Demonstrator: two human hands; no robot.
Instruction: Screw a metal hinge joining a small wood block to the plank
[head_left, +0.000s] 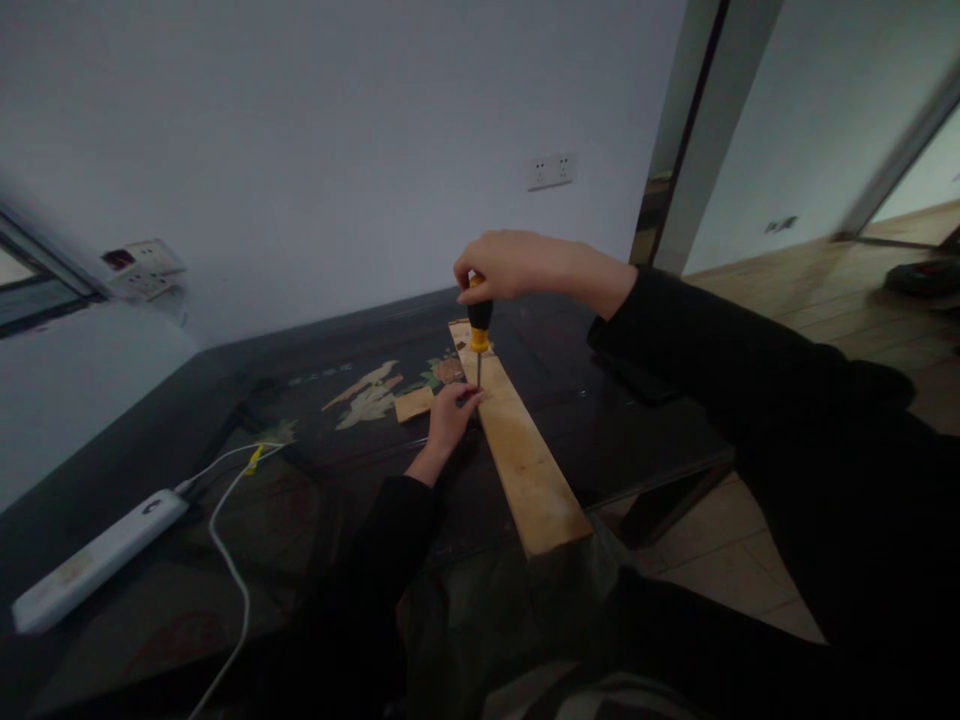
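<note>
Your screwdriver, with its black and yellow handle, stands upright just above the middle of the frame, its thin shaft pointing down onto the long wooden board. Your right hand is closed over the top of the handle, gripping it from above. Your left hand sits lower, fingers pinched narrow around the tip where it meets the wood, steadying it; whatever small fastener may be there is too tiny to make out.

The board runs from the centre down toward the lower right, lying on the dark table and reaching out over its near edge. A smaller piece of wood rests just to the left of your left hand.

By the look of it, you are at the driving stage, with the tip set and pressure coming from above. The next move calls for keeping the shaft plumb and the downward push even, so the tip does not skid off toward your left fingers.

At the lower left lie a white power strip and its white cable.
</note>
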